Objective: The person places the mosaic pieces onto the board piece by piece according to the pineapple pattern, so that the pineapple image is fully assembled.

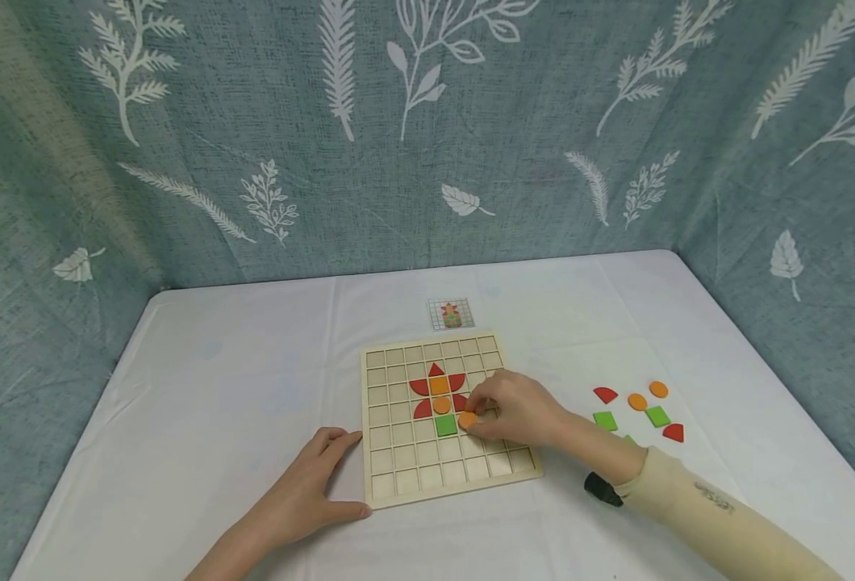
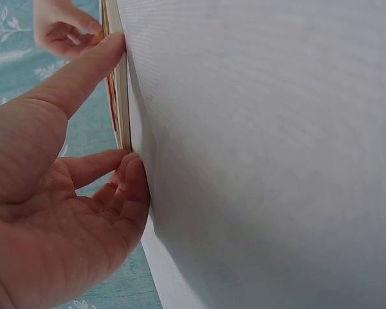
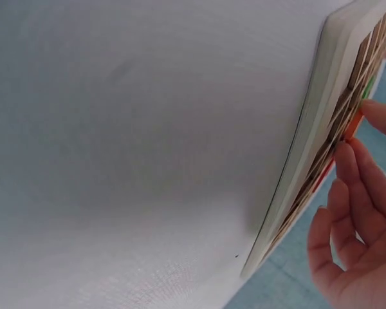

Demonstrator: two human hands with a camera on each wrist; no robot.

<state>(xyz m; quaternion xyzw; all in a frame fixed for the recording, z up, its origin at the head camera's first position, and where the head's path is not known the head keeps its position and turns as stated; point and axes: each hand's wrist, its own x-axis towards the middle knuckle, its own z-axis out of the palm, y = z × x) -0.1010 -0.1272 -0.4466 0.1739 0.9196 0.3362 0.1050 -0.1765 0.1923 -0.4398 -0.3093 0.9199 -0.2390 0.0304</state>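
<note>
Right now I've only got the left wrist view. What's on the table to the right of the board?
Observer: Loose tiles in red, orange and green.
Operator: Anything past the far edge of the board?
Observer: A small card with a coloured pattern on a grid.
Operator: I see a bit of orange at the right hand. What's it next to?
Observer: It's an orange disc, pinched just right of a green square.
</note>
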